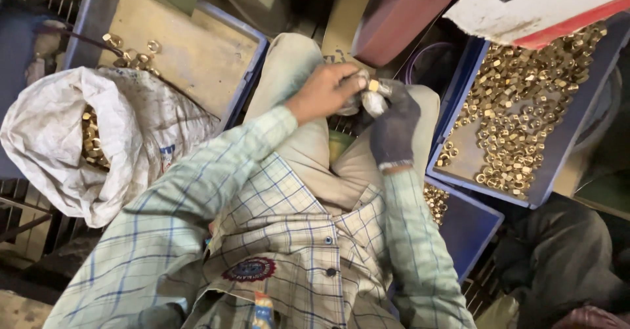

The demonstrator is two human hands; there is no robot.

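A brass nut (373, 85) sits pinched between our hands: bare left hand (323, 91) and gloved right hand (394, 127) both grip it; a tray of nuts (558, 155) lies at three o'clock.

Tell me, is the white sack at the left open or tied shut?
Open. The white sack has its mouth spread apart, and brass fittings show inside the opening.

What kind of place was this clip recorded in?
Probably a small metal-parts workshop or sorting station. A blue tray holds many small brass nuts, a white sack holds more, and the seated person's bare left hand and gloved right hand work on one brass piece over the lap.
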